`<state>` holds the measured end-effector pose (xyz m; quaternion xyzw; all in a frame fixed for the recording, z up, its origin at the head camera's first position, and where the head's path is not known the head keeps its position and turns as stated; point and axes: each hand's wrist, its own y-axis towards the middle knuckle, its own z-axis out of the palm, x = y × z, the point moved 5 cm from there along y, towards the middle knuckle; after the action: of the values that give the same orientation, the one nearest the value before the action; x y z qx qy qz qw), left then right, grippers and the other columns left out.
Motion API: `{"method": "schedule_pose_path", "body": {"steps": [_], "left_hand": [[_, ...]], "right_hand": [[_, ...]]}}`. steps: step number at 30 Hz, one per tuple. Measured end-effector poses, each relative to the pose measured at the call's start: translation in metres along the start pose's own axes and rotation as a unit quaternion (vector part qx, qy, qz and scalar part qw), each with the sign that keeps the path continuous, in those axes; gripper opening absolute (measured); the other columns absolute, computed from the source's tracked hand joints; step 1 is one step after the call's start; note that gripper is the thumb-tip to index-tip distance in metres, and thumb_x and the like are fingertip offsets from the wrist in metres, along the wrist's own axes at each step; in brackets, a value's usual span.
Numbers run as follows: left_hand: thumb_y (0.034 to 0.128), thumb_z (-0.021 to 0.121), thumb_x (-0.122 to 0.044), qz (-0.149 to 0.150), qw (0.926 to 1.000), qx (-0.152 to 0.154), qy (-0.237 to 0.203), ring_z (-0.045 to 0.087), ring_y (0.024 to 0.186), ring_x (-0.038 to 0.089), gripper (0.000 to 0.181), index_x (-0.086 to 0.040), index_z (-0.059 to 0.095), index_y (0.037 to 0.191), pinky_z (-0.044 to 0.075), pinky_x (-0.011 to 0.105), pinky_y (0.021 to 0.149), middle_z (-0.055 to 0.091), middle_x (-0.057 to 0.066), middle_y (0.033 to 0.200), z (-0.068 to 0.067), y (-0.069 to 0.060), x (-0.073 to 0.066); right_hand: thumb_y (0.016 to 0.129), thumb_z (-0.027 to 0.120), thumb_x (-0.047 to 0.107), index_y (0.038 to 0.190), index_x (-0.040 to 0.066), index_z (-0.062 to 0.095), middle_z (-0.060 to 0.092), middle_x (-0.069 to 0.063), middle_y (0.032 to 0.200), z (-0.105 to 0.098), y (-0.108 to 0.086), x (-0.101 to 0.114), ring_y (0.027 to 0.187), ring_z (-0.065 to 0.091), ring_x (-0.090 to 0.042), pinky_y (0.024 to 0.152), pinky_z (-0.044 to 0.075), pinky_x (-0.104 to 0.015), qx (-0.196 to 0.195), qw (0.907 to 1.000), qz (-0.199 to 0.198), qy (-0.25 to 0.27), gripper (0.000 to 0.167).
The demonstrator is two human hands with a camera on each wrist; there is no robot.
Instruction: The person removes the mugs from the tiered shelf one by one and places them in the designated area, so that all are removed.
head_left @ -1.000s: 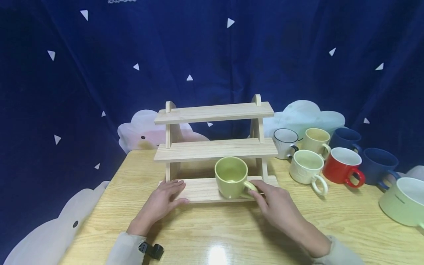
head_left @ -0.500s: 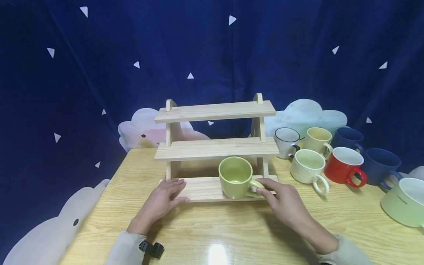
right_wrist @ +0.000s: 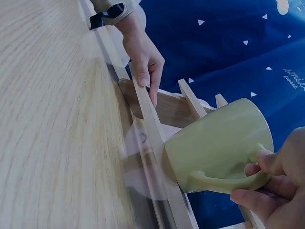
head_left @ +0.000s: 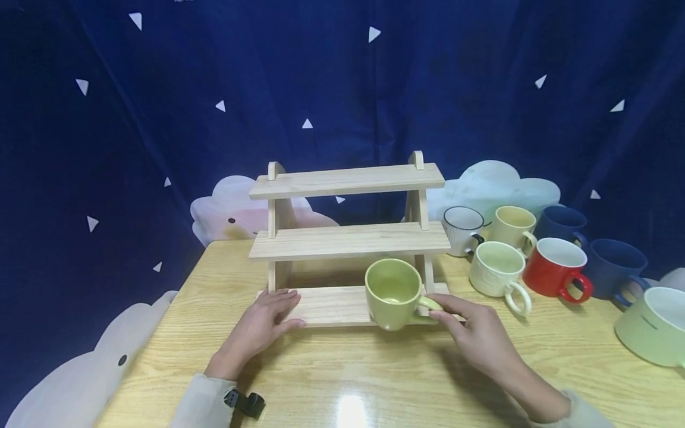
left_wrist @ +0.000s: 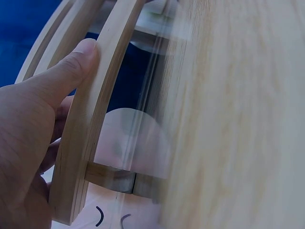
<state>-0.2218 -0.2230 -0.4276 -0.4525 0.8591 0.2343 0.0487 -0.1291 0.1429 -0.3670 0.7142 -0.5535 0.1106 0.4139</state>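
A yellow-green mug [head_left: 393, 300] is at the right part of the bottom board of a three-tier wooden shelf [head_left: 326, 306]. My right hand [head_left: 476, 333] pinches its handle between thumb and fingers. In the head view the mug's base overlaps the board's front edge; whether it touches the wood I cannot tell. In the right wrist view the mug [right_wrist: 221, 143] appears tilted beside the board, its handle in the fingers. My left hand [head_left: 262, 318] holds the left end of the bottom board. The left wrist view has the thumb on one side of the board [left_wrist: 95, 105], fingers behind it.
To the right on the wooden table [head_left: 321, 374] stand several mugs, among them a red mug [head_left: 553, 267], a cream mug [head_left: 495, 270], a white mug with a dark rim [head_left: 461, 232] and a pale green mug [head_left: 650, 327]. A blue curtain [head_left: 342, 89] hangs behind.
The yellow-green mug has moved right along the bottom board and slightly toward the front, held by my right hand. My left hand stays on the board's left end.
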Motion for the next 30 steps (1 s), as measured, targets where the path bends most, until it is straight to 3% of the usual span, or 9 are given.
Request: {"method": "schedule_pose_path", "body": {"steps": [11,20,27,30], "left_hand": [[0.0847,0.067,-0.055,0.002,1.0,-0.001,0.005,0.051,0.128,0.034,0.065,-0.007,0.064,0.129,0.027,0.056,0.113,0.06,0.008,0.133,0.0,-0.001,0.0],[0.0843,0.068,-0.054,0.002,1.0,0.003,0.005,0.051,0.128,0.033,0.065,-0.007,0.064,0.129,0.025,0.054,0.115,0.061,0.008,0.133,0.001,-0.001,0.0],[0.0844,0.069,-0.053,0.004,1.0,0.002,0.006,0.051,0.128,0.033,0.065,-0.007,0.064,0.129,0.026,0.055,0.114,0.06,0.008,0.133,0.0,0.0,0.0],[0.0842,0.069,-0.053,0.002,1.0,0.002,0.005,0.051,0.128,0.033,0.065,-0.007,0.064,0.129,0.026,0.054,0.115,0.061,0.008,0.133,0.0,0.0,-0.001]], "right_hand": [[0.088,0.075,0.014,0.113,0.013,0.074,0.073,-0.003,0.109,-0.025,-0.013,-0.013,0.094,0.064,-0.002,0.072,0.051,-0.008,-0.012,0.9995,0.028,-0.004,0.025],[0.086,0.077,0.015,0.113,0.015,0.075,0.073,-0.004,0.108,-0.055,-0.025,-0.027,0.09,0.058,0.01,0.067,0.048,-0.004,-0.036,0.9976,0.055,-0.021,0.027],[0.088,0.076,0.018,0.116,0.013,0.073,0.066,0.024,0.103,-0.082,-0.037,-0.042,0.092,0.052,0.021,0.067,0.045,-0.001,-0.046,0.995,0.081,-0.037,0.029],[0.088,0.075,0.017,0.117,0.01,0.072,0.067,0.026,0.096,-0.094,-0.042,-0.051,0.088,0.053,0.021,0.064,0.043,-0.002,-0.048,0.9931,0.098,-0.041,0.03]]}}
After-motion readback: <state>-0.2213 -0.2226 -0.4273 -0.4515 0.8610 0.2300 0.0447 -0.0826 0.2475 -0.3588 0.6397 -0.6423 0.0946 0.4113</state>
